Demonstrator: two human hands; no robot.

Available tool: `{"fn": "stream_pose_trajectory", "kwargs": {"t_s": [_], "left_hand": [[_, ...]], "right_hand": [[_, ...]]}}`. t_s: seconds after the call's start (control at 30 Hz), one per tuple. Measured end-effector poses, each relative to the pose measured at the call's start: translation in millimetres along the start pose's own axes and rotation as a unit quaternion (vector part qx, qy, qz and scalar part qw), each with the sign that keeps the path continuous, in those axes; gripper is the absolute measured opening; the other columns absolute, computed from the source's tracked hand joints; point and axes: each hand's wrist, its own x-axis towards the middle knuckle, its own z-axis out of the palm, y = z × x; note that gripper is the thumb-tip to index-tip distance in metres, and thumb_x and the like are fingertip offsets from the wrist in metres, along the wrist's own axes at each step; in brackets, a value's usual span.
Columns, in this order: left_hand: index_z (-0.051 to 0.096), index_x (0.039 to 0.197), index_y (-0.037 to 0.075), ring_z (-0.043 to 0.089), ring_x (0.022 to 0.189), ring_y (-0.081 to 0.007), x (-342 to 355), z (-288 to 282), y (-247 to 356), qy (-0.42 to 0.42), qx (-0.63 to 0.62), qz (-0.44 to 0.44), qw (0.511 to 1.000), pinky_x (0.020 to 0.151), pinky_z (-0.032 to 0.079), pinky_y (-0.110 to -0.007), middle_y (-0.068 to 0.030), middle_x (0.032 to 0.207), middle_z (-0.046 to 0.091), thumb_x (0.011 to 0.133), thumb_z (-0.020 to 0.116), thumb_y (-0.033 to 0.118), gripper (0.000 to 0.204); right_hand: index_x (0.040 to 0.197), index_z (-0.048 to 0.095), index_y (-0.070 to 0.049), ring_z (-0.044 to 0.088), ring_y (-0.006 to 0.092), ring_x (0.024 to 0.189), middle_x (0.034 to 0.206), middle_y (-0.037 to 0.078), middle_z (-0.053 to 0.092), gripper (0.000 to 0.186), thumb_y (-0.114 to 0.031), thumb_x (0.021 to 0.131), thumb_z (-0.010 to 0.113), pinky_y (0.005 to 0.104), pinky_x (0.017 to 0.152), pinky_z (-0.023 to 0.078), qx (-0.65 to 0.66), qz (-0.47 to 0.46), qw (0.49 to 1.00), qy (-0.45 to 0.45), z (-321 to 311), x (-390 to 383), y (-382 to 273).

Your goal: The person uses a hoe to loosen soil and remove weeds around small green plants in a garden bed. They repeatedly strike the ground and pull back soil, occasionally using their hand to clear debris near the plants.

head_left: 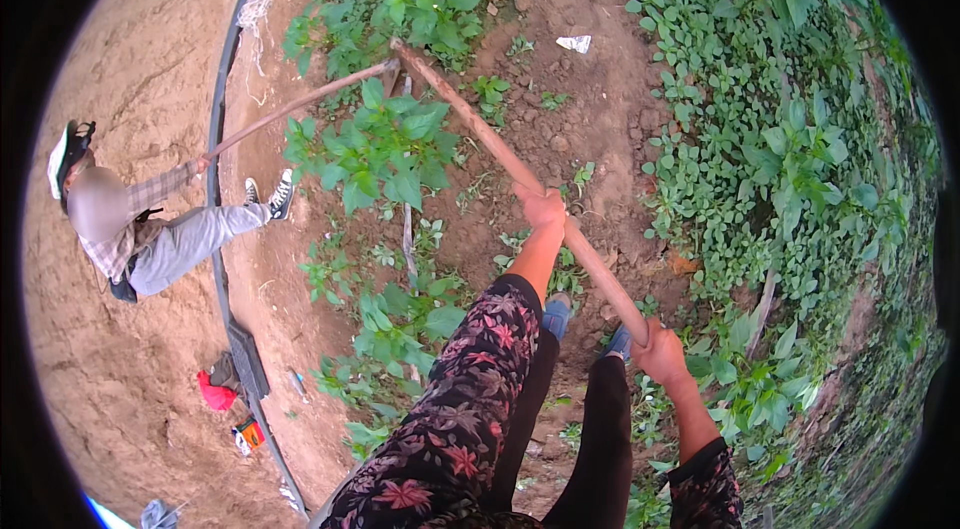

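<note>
Wooden handle (505, 157): left hand (541, 209) wraps it midway, right hand (662, 354) closes around its near end.

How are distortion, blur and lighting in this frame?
Head view: fisheye bowing in the dark edging strip; a blurred patch over part of the other person; left hand, right hand and wooden handle fairly clear; soft light, no hard shadows; foliage softer near the right rim.

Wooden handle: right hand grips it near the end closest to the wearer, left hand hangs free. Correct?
Not quite: the left hand isn't free. The head view shows it gripping the wooden handle too, farther up than the right hand.
</note>
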Motion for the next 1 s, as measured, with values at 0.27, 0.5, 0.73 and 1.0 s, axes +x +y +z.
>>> {"fn": "stream_pose_trajectory", "kwargs": {"t_s": [0.27,0.5,0.73,1.0], "left_hand": [[0.007,0.141,0.01,0.055,0.063,-0.0215,-13,12,-12,0.001,-0.038,0.027,0.999,0.052,0.047,-0.034,-0.017,0.096,0.053,0.083,0.053,0.001,0.075],[0.006,0.142,0.007,0.054,0.052,-0.0187,-65,-15,-4,-0.038,-0.082,0.016,0.996,0.044,0.044,-0.031,-0.0148,0.084,0.056,0.082,0.054,0.003,0.077],[0.015,0.138,0.013,0.049,0.046,-0.0154,-93,-28,-6,-0.071,-0.133,-0.022,0.988,0.039,0.04,-0.03,-0.0098,0.076,0.053,0.08,0.052,0.001,0.07],[0.004,0.141,0.016,0.046,0.049,-0.0152,-45,-9,41,-0.076,-0.223,-0.048,0.971,0.041,0.04,-0.03,-0.0094,0.082,0.048,0.084,0.051,-0.001,0.076]], "right_hand": [[0.091,0.047,0.0,0.06,0.0429,0.069,0.07,0.025,0.06,0.032,-0.016,0.07,0.065,0.0498,0.064,0.049,-0.036,0.0,0.999,0.007,-17,-14,15],[0.089,0.046,-0.001,0.059,0.0436,0.064,0.066,0.025,0.06,0.031,-0.018,0.072,0.066,0.0509,0.06,0.049,-0.044,0.025,0.999,-0.002,-21,-67,-3],[0.09,0.045,0.0,0.059,0.045,0.069,0.072,0.027,0.06,0.031,-0.015,0.07,0.063,0.0516,0.062,0.048,-0.045,0.062,0.996,-0.036,-26,-96,-12],[0.089,0.044,-0.002,0.06,0.0411,0.061,0.065,0.022,0.06,0.03,-0.014,0.07,0.064,0.0493,0.058,0.05,-0.093,-0.046,0.994,0.021,-46,-24,-12]]}}
